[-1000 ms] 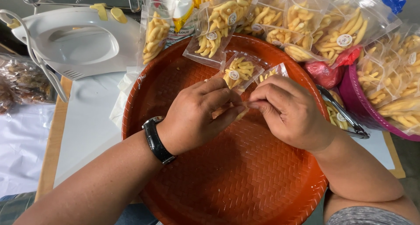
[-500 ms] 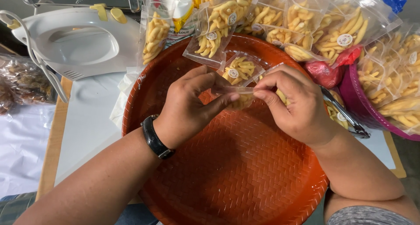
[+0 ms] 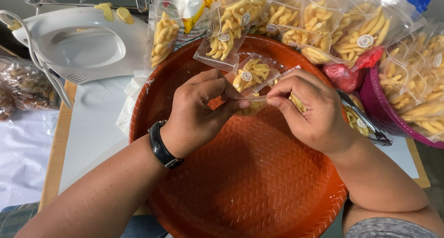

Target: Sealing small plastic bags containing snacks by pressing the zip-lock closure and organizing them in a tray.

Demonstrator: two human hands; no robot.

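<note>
Head view: left hand (image 3: 199,111) and right hand (image 3: 310,111) pinched either end of a small clear snack packet (image 3: 253,104) over a round orange woven tray (image 3: 249,187). Behind lay clear packets of yellow sticks (image 3: 231,27) bearing round white stickers; a pink basin (image 3: 384,108) stood right.

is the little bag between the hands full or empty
Holding snacks, not empty: yellow sticks show through the clear small bag, whose top edge is pinched by the left hand and right hand. How full: cannot tell.
</note>
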